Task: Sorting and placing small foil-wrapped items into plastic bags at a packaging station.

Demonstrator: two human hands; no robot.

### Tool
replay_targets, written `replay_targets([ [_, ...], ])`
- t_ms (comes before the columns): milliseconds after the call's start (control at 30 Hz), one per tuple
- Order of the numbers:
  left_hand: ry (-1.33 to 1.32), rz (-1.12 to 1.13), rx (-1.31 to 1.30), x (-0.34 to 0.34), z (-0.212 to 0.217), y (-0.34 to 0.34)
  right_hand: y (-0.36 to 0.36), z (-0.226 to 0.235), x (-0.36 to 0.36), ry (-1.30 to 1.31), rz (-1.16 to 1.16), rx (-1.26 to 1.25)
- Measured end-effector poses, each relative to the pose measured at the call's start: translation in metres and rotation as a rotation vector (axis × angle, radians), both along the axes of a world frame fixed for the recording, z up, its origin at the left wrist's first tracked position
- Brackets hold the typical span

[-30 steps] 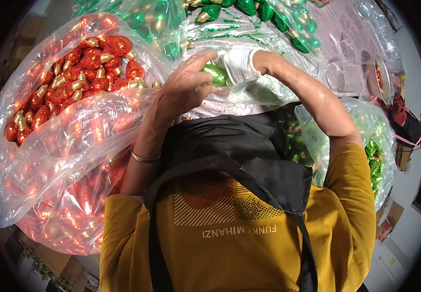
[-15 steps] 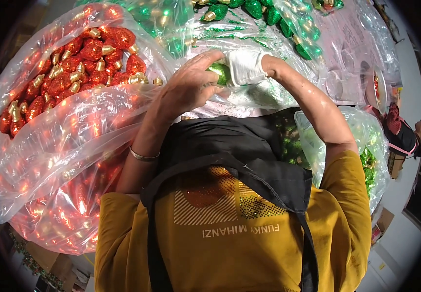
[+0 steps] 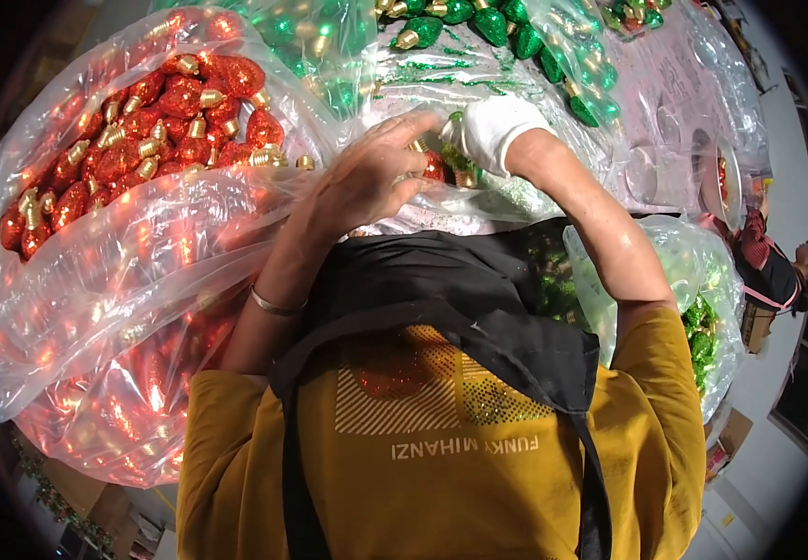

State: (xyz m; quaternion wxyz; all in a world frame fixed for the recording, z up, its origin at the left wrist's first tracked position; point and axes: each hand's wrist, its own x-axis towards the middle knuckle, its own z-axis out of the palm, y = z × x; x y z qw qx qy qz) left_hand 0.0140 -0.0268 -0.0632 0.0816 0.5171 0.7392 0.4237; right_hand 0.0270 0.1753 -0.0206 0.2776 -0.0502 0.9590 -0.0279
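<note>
A red glittery bulb ornament [image 3: 435, 168] with a gold cap sits between my two hands, over the plastic-covered table. The curled fingers of my left hand [image 3: 371, 173] close around its cap side; part of their grip is hidden. My right hand [image 3: 502, 131], in a white glove, is closed on a light-green bulb ornament [image 3: 460, 161] right beside the red one. The glove covers most of that ornament, so I cannot tell how many pieces it holds.
To the left, a big clear bag [image 3: 133, 224] is full of red bulb ornaments. Dark-green bulb ornaments [image 3: 488, 23] lie at the far side. A bag of light-green ornaments [image 3: 703, 327] stands by my right elbow. Another person [image 3: 768, 252] is at the far right.
My right hand has turned and shifted slightly right. A red ornament now shows between the hands, where mostly a light-green one showed before. My left hand has moved little.
</note>
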Motion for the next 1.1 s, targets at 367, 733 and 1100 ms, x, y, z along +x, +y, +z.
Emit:
replay_targets([
  [367,0.012,0.012,-0.023,-0.001,-0.004,0.003,0.015,-0.024,-0.008,0.138,0.431,-0.139],
  [733,-0.038,0.025,0.041,-0.002,-0.009,0.002,0.008,-0.034,-0.012,0.198,0.206,-0.138],
  [1100,-0.008,0.037,0.012,-0.003,-0.008,0.006,0.005,-0.043,-0.030,0.123,0.413,0.058],
])
